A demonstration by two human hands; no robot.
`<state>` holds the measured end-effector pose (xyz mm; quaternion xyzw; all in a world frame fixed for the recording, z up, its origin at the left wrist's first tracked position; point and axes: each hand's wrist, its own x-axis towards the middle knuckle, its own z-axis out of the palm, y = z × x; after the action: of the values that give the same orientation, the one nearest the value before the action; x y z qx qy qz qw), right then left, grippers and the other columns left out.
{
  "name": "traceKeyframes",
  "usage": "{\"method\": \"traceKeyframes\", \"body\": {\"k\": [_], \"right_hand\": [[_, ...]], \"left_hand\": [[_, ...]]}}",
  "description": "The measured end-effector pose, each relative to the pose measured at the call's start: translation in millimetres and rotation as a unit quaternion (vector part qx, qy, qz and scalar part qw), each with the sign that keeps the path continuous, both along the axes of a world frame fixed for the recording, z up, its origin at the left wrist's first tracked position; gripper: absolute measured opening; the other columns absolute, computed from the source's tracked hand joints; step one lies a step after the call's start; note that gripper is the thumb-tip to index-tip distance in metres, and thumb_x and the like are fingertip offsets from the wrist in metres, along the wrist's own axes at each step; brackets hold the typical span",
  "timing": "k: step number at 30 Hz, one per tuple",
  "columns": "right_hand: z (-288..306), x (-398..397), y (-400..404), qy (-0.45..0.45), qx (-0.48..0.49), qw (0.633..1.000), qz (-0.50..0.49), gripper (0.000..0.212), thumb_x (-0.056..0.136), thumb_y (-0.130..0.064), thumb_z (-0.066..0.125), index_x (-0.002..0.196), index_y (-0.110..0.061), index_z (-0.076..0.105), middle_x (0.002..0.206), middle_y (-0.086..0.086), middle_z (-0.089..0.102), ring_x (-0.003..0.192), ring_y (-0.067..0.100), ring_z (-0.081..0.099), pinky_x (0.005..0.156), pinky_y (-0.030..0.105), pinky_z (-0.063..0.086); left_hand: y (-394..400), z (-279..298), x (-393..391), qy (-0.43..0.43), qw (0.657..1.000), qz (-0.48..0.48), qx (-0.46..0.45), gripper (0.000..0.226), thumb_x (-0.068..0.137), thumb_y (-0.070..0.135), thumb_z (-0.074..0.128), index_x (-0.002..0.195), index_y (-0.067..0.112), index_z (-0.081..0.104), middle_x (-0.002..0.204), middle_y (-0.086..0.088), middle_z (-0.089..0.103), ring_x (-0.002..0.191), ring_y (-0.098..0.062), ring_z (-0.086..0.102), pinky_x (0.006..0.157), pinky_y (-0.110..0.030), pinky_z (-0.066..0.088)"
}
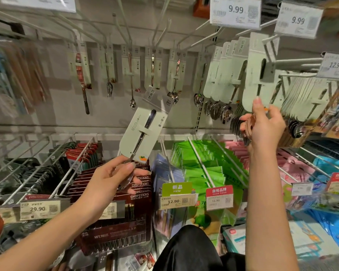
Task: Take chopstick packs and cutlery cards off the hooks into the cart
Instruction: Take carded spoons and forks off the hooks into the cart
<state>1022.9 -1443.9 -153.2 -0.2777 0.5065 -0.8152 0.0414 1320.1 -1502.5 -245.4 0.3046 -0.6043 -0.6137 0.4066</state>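
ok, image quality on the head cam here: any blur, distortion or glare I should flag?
Head view: left edge is smeared, the hanging packs unreadable; centre is sharp, print legible on the cutlery card in the left hand. Wide-angle bending curves the hooks outward. Light is even, mild glare on the 9.99 tag. Right hand slightly soft.

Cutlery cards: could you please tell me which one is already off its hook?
The card pinched in the left hand, tilted and clear of the rack; the others hang on hooks.
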Motion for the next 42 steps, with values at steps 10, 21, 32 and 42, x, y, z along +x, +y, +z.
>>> {"method": "traceKeyframes", "body": {"k": [10,21,32,42], "right_hand": [[-38,1,-15,-0.103,0.28,0.95,0.093,0.05,0.092,-0.056,0.048,0.115,-0.011,0.049,0.088,0.012,0.062,0.056,0.013,0.06,0.039,0.02,0.041],[-40,121,-28,0.122,0.381,0.817,0.416,0.031,0.086,-0.045,0.062,0.082,-0.015,0.067,0.079,0.001,0.07,0.074,0.014,0.064,0.058,0.024,0.044],[-60,137,-49,-0.01,0.187,0.911,0.367,0.01,0.094,-0.009,0.055,0.1,-0.011,0.064,0.09,0.002,0.07,0.079,0.014,0.067,0.068,0.023,0.056],[-30,78,-25,0.074,0.096,0.979,0.164,0.018,0.097,-0.019,0.049,0.101,-0.036,0.051,0.114,-0.001,0.064,0.107,0.025,0.063,0.092,0.044,0.051]], "left_hand": [[0,-4,0,-0.019,1.0,-0.004,0.005,0.023,0.097,0.015,0.048,0.116,0.013,0.061,0.096,-0.011,0.075,0.072,-0.011,0.065,0.057,-0.023,0.055],[1,-2,-2,0.001,1.0,-0.009,-0.005,0.044,0.088,0.022,0.055,0.131,0.028,0.047,0.096,-0.011,0.075,0.069,-0.011,0.068,0.056,-0.024,0.056],[-2,-1,1,0.021,0.999,0.037,-0.007,0.046,0.094,0.021,0.052,0.139,0.026,0.042,0.098,0.005,0.073,0.081,-0.014,0.07,0.054,-0.026,0.056],[-13,-6,3,-0.015,0.998,0.049,0.033,0.038,0.099,0.019,0.049,0.137,0.018,0.048,0.113,-0.004,0.067,0.077,-0.01,0.067,0.053,-0.027,0.057]]}}
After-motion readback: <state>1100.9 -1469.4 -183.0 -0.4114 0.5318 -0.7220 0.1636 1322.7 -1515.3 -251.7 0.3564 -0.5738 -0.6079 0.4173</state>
